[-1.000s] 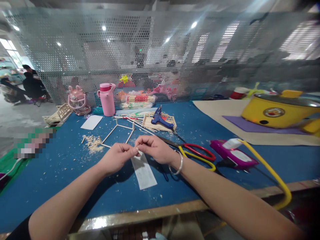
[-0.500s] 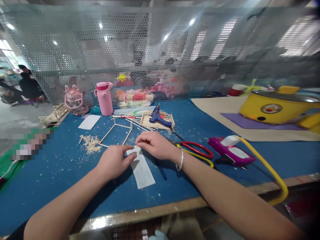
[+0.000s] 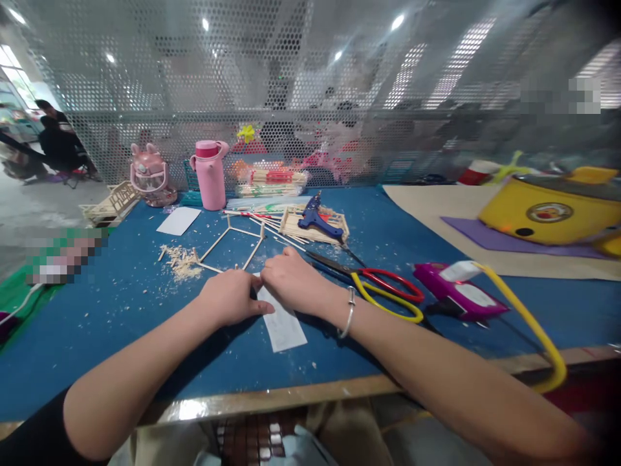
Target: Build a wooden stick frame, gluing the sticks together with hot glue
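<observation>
My left hand (image 3: pixel 235 296) and my right hand (image 3: pixel 291 278) meet at the far end of a white paper strip (image 3: pixel 286 329) on the blue tabletop. The left fingers are curled in, and that thumb lies over the strip. My right fingers are closed and bent down at its far end; what they pinch is hidden. Just beyond the hands stands a frame of thin wooden sticks (image 3: pixel 215 244), partly covered by my left hand. Scissors (image 3: pixel 371 285) with red and yellow handles lie beside my right wrist.
A blue glue gun (image 3: pixel 317 220) rests on a stick-built panel (image 3: pixel 291 223). Wood scraps (image 3: pixel 182 263) lie left of the frame. Behind are a pink bottle (image 3: pixel 210 178) and a white card (image 3: pixel 178 221). To the right sit a purple power socket (image 3: pixel 458 294) with a yellow cable and a yellow pot (image 3: pixel 524 210).
My hands have come together at the strip's far end, and the right fingers have curled downward. The camera view has shifted slightly, showing more of the scissors.
</observation>
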`<move>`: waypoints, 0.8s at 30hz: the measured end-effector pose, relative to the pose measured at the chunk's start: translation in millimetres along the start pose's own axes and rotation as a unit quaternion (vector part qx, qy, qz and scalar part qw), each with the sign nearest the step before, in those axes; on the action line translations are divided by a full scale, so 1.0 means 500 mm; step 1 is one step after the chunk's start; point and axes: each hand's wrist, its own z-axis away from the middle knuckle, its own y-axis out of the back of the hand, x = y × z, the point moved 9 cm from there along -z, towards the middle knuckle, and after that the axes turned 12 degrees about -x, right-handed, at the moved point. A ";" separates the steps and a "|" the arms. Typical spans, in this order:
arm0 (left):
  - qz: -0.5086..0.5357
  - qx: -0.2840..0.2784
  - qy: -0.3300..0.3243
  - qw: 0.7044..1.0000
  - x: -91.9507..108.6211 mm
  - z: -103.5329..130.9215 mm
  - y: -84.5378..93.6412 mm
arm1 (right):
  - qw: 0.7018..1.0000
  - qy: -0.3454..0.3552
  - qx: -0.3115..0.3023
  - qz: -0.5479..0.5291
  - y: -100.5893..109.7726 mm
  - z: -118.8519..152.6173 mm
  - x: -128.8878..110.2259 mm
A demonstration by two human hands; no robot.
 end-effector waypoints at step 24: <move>0.006 0.019 -0.003 1.000 -0.002 0.000 0.001 | 0.997 -0.043 0.034 -0.056 0.000 0.010 0.032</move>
